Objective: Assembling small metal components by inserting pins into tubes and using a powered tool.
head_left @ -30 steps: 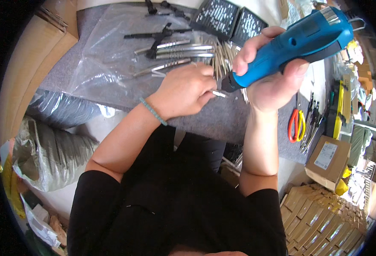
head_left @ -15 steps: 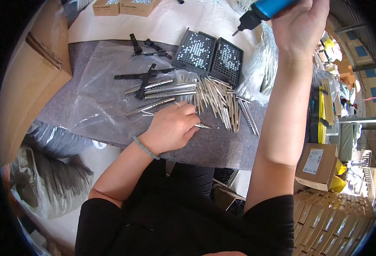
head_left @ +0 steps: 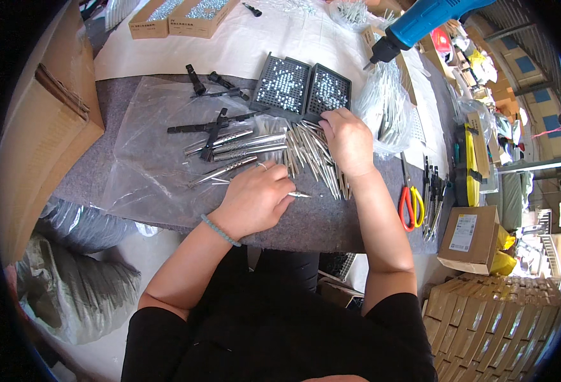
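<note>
Silver rod [head_left: 300,194], frame centre: pinched between closed fingers of the left hand [head_left: 255,197]. Right hand [head_left: 350,145], fingers partly curled, is at the black tray [head_left: 315,108], upper centre; its grip cannot be determined.

Head view: a wide fisheye camera, the left of a side-by-side pair on the person's head, looks steeply down and forward across the table [head_left: 331,230], upright and unmirrored. Nearest the lens, the black shirt [head_left: 280,325] fills the lower edge. The left hand [head_left: 255,196] and right hand [head_left: 349,143] lie near mid-frame; the large carton [head_left: 44,121] at left curves along the dark round rim.
</note>
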The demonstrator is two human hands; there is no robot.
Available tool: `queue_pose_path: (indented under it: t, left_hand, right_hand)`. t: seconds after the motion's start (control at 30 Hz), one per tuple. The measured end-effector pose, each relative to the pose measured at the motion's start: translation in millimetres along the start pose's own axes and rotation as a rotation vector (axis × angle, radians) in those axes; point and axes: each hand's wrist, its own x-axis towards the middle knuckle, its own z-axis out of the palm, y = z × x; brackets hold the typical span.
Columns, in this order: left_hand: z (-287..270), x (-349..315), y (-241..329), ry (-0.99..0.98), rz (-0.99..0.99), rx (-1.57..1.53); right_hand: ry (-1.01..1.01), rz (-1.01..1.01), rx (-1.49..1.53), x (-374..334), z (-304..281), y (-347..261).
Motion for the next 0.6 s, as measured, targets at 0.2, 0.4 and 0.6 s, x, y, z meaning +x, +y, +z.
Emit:
queue_pose_path:
  t: [0.2, 0.4, 0.6]
  left_hand:
    - [1, -1, -1, 0.026, 0.015, -0.023]
    - [2, 1, 0, 0.035, 0.022, -0.016]
    - [4, -1, 0, 0.030, -0.006, -0.020]
  right_hand:
    - [0.104, -0.155, -0.047, -3, 7, -1]
    - [0.090, -0.100, -0.041, 0, 6, -1]
    - [0.087, -0.100, -0.011, -9, 7, -8]
